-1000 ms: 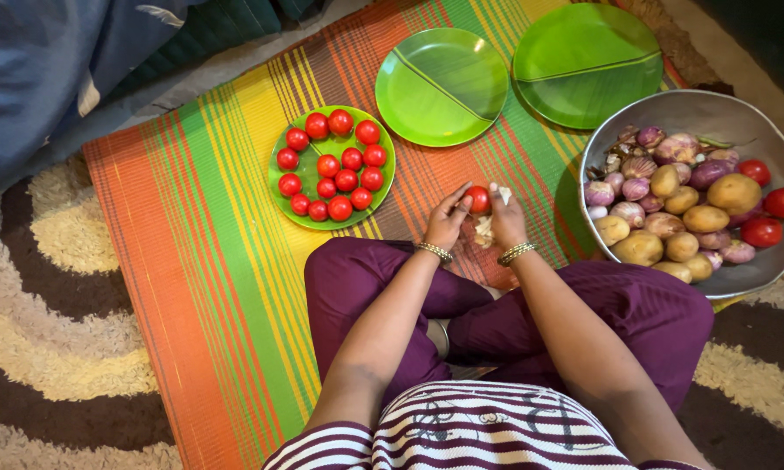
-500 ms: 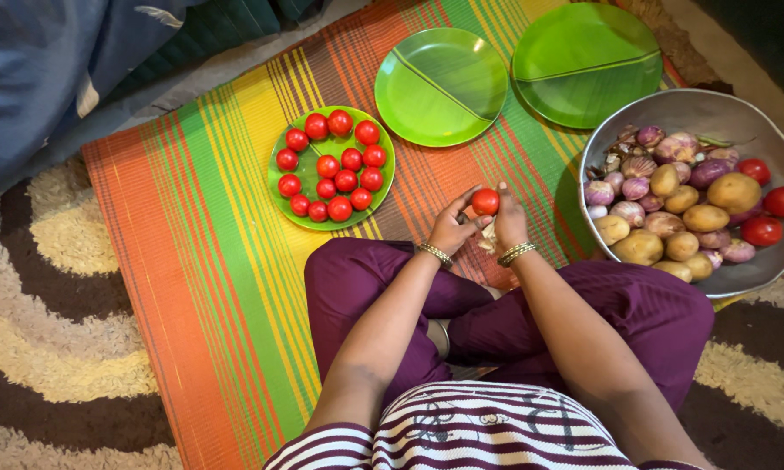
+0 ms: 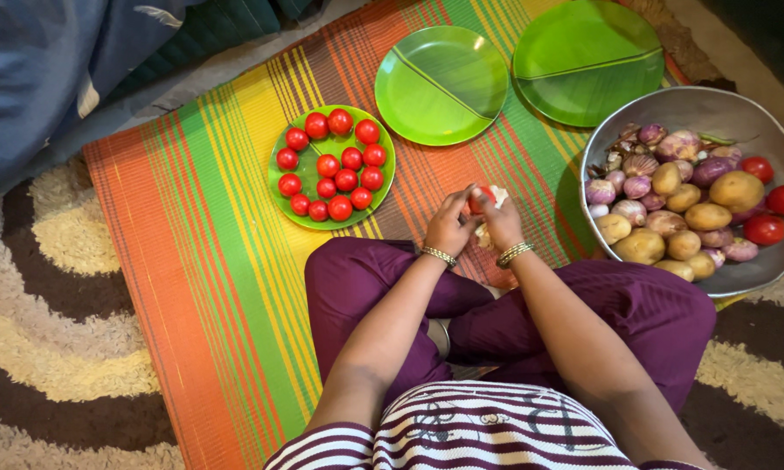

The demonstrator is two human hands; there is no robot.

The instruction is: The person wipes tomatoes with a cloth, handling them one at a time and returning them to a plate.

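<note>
Both hands closed in since prev | fingers (image 3: 467, 201) pinching tomato (image 3: 478, 200) | round, long axis unclear

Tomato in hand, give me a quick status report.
Left hand and right hand both closed on one red tomato, held over the striped mat. Plate of tomatoes sits left, metal bowl right. Nothing between them.

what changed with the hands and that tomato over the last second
Half a second ago the tomato sat exposed at the fingertips; now the left hand and right hand have closed in around it, so only part shows. A pale scrap remains beside it. The plate of tomatoes, two empty green plates and the metal bowl stayed put.
</note>
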